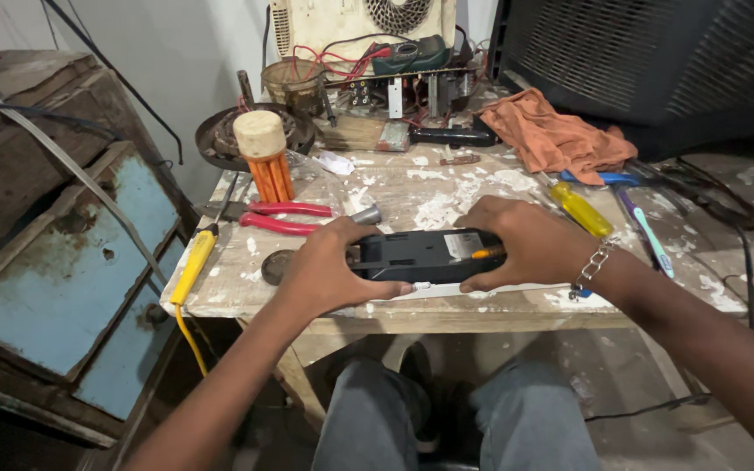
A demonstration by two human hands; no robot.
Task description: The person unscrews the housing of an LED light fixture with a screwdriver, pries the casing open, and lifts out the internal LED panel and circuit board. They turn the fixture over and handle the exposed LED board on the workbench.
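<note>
A flat black plastic device casing [421, 255] lies near the front edge of a worn wooden table [447, 187], on top of a thin white piece. My left hand [333, 266] grips its left end, thumb underneath along the front. My right hand [521, 242] covers its right end, fingers curled over the top, with a small orange-tipped tool poking out from under them. A chain bracelet [593, 262] hangs on my right wrist.
Red-handled pliers [285, 216], a yellow-handled screwdriver [579, 209], a yellow soldering iron [192, 264], an orange glue bottle [265, 155], an orange cloth [556, 135] and a toothbrush [652, 231] lie on the table. A blue rusty cabinet [89, 262] stands left, a dark television [656, 52] back right.
</note>
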